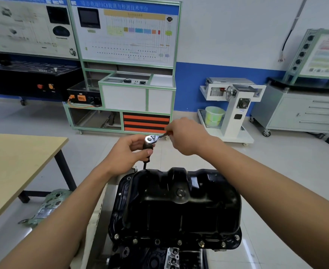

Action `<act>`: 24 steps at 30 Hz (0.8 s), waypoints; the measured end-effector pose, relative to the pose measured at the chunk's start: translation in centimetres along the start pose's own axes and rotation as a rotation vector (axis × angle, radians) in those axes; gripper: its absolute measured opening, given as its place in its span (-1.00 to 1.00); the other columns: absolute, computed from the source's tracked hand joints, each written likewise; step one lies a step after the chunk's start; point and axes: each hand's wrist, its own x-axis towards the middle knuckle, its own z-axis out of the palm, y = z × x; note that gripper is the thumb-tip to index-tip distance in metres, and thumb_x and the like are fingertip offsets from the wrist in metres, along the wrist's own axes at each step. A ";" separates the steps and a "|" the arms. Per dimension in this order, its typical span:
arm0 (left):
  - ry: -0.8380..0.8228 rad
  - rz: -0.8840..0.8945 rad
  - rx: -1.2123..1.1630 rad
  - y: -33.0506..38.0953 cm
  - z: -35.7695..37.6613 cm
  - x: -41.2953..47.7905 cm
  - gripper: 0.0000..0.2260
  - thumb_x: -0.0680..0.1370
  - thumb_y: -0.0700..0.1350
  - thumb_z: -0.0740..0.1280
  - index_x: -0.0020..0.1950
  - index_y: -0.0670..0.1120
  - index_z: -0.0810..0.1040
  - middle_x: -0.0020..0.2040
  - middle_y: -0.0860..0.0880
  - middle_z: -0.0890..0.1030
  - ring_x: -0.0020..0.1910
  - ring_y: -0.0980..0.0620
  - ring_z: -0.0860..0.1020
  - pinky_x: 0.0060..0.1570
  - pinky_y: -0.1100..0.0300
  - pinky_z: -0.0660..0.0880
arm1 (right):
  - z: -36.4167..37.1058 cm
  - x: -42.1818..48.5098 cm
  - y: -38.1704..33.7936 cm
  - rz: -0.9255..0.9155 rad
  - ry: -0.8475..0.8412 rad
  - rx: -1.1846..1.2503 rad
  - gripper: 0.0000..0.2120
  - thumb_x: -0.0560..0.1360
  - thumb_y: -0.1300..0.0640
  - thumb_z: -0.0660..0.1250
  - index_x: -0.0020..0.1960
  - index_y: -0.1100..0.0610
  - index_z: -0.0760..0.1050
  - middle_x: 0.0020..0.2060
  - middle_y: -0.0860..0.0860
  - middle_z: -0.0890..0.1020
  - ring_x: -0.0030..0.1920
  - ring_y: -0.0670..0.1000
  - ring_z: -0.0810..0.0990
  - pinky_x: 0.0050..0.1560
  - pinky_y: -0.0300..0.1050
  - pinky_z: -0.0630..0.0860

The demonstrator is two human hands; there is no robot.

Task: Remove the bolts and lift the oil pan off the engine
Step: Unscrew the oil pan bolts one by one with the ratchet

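L hand (128,152): I grip ext bar (146,147) below ratchet (151,138).
R hand (185,135): grips its handle.
Oil pan (179,208): near bolts (179,242) in.

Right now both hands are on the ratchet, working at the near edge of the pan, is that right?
No. The left hand and right hand are both on the ratchet, but its extension drops to the far left corner of the pan, not the near edge. The head view shows it.
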 end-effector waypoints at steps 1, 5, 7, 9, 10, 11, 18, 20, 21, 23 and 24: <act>0.015 -0.001 0.000 0.1 0.1 0.0 -0.72 0.54 -0.40 0.42 0.15 -0.08 0.65 0.06 -0.28 0.67 0.01 -0.07 0.65 -0.02 0.01 0.68 | 0.0 0.0 0.0 -0.008 0.002 0.040 -0.84 0.57 0.26 0.21 0.01 0.08 0.54 -0.10 0.06 0.56 -0.06 0.16 0.55 -0.15 -0.02 0.53; 0.100 0.020 0.014 0.1 0.7 0.1 -0.72 0.51 -0.37 0.47 0.11 -0.04 0.65 0.01 -0.25 0.69 -0.07 -0.05 0.66 -0.08 0.00 0.69 | 0.1 -0.5 0.0 -0.005 0.008 0.092 -0.78 0.56 0.28 0.21 0.10 0.10 0.56 -0.02 0.06 0.61 -0.01 0.16 0.56 -0.03 0.09 0.58; 0.158 0.031 0.021 0.0 0.9 0.2 -0.72 0.49 -0.34 0.50 0.09 -0.02 0.66 -0.02 -0.21 0.70 -0.09 -0.01 0.67 -0.16 0.09 0.68 | 0.3 -0.8 0.2 -0.006 0.015 0.071 -0.79 0.56 0.27 0.22 0.11 0.10 0.56 -0.02 0.06 0.60 -0.01 0.15 0.56 -0.06 0.06 0.58; 0.215 0.039 0.022 -0.2 1.1 0.2 -0.73 0.47 -0.32 0.53 0.06 -0.01 0.67 -0.07 -0.12 0.72 -0.11 0.01 0.67 -0.23 0.18 0.64 | 0.4 -1.3 0.4 -0.008 0.017 0.051 -0.85 0.57 0.21 0.22 0.06 0.09 0.54 -0.04 0.07 0.59 -0.05 0.15 0.54 -0.13 -0.02 0.52; 0.236 0.043 0.031 -0.3 1.1 0.2 -0.74 0.47 -0.30 0.54 0.05 0.00 0.68 -0.10 -0.07 0.73 -0.12 0.02 0.68 -0.24 0.20 0.63 | 0.3 -1.5 0.4 -0.009 0.016 0.045 -0.88 0.58 0.16 0.22 0.03 0.07 0.54 -0.04 0.07 0.58 -0.06 0.15 0.54 -0.15 -0.04 0.49; 0.253 0.045 0.049 -0.4 1.1 0.3 -0.75 0.46 -0.27 0.55 0.04 0.01 0.68 -0.13 -0.03 0.73 -0.12 0.03 0.69 -0.23 0.20 0.63 | 0.2 -1.8 0.3 -0.012 0.012 0.040 -0.88 0.59 0.11 0.23 0.02 0.06 0.54 -0.05 0.06 0.57 -0.07 0.14 0.54 -0.14 -0.05 0.48; 0.369 0.049 0.151 -0.5 1.2 0.6 -0.78 0.42 -0.20 0.60 -0.06 0.03 0.66 -0.18 0.09 0.73 -0.15 0.10 0.68 -0.10 0.14 0.63 | -0.6 -3.5 -2.2 -0.029 -0.043 0.157 -0.71 0.47 -0.05 0.36 -0.35 0.07 0.45 -0.42 -0.04 0.47 -0.31 0.07 0.52 -0.36 -0.15 0.33; 0.401 0.055 0.179 -0.5 1.4 0.7 -0.76 0.40 -0.24 0.60 -0.10 0.03 0.63 -0.22 0.12 0.71 -0.21 0.19 0.65 -0.16 0.29 0.57 | -0.5 -3.9 -3.1 -0.055 -0.039 0.197 -0.65 0.45 -0.05 0.37 -0.42 0.09 0.43 -0.50 -0.05 0.44 -0.40 0.02 0.49 -0.40 -0.17 0.31; 0.410 0.058 0.191 -0.5 1.5 0.7 -0.75 0.39 -0.26 0.58 -0.11 0.02 0.61 -0.24 0.11 0.70 -0.23 0.21 0.63 -0.19 0.34 0.54 | -0.4 -4.0 -3.6 -0.065 -0.029 0.212 -0.63 0.44 -0.05 0.38 -0.45 0.08 0.39 -0.52 -0.07 0.41 -0.43 -0.02 0.45 -0.43 -0.18 0.27; 0.409 0.065 0.207 -0.4 1.6 0.7 -0.76 0.38 -0.30 0.54 -0.10 -0.03 0.60 -0.23 0.09 0.69 -0.24 0.23 0.60 -0.20 0.36 0.50 | -0.2 -4.1 -4.3 -0.081 -0.019 0.237 -0.60 0.43 -0.07 0.40 -0.45 0.07 0.34 -0.52 -0.08 0.39 -0.45 -0.07 0.40 -0.43 -0.19 0.23; 0.400 0.076 0.209 -0.3 1.7 0.6 -0.77 0.39 -0.32 0.53 -0.08 -0.05 0.61 -0.21 0.08 0.69 -0.23 0.22 0.60 -0.18 0.35 0.51 | -0.2 -4.0 -4.5 -0.087 -0.023 0.246 -0.59 0.43 -0.09 0.41 -0.45 0.06 0.33 -0.51 -0.07 0.39 -0.44 -0.07 0.39 -0.43 -0.18 0.24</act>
